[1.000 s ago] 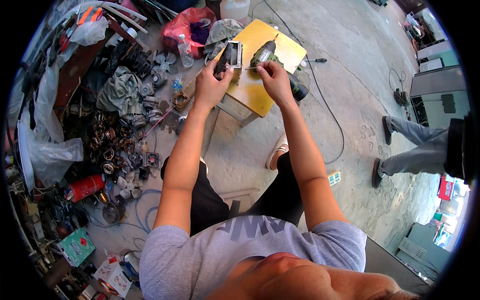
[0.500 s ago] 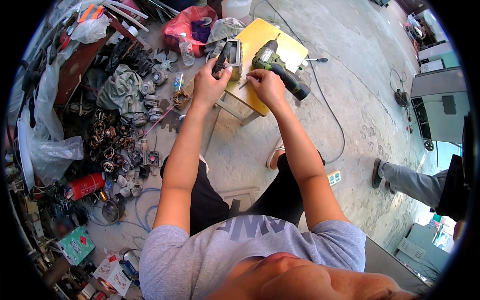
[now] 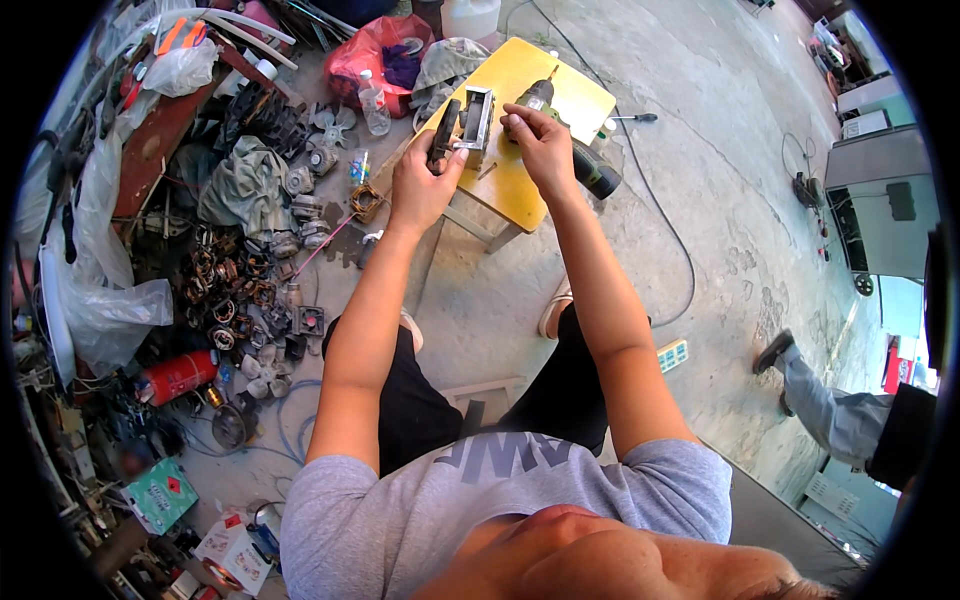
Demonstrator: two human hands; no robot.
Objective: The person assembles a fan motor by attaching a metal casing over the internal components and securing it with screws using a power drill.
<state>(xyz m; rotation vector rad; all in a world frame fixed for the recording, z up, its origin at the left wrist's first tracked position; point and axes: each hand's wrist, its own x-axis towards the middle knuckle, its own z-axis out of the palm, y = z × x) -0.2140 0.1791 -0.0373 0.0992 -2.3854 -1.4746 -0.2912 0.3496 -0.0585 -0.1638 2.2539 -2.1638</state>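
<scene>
Left hand closed around a small grey metal frame, box-shaped and open in the middle, held upright above the near-left edge of the yellow wooden table. Right hand wrapped over the body of a dark green and black power drill, lying on the table, tip toward the frame. Piles of rusty motor parts on the floor to the left.

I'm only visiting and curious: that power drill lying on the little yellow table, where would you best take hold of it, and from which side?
Probably by the thick dark handle end of the power drill, coming from the right. It lies on its side on the yellow table, that end sticks out past the right hand, which covers the front part, and nothing crowds it there. The left hand holds a grey metal part beside it.
</scene>
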